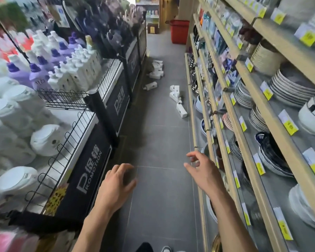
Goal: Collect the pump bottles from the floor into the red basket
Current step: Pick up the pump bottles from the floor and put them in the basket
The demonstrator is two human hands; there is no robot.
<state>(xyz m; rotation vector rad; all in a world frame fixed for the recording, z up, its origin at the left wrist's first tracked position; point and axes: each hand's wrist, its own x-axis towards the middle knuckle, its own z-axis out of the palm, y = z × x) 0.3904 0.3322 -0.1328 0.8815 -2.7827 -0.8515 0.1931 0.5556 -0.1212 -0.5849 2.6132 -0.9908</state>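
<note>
Looked down a narrow shop aisle and found the whole job lying ahead. Counted white pump bottles strewn on the grey floor: a string of them just beside the foot of the right-hand shelf, a lone one on its side nearer the left, a heap farther on against the promotion bins. Spotted the red basket upright at the far end, beyond every bottle and well apart from both hands. Judged it parked there out of the walkway, meaning a carry up the aisle for each bottle or a trip to fetch the basket back. Held the left hand low over the floor, fingers loosely curled under, gripping nothing. Held the right hand out a little farther, near the shelf edge, fingers spread and gently bent, thumb apart, holding nothing and touching nothing. Read both as free and ready for a first pick-up. Collected none yet, by the look of it; could not see inside the basket.
</note>
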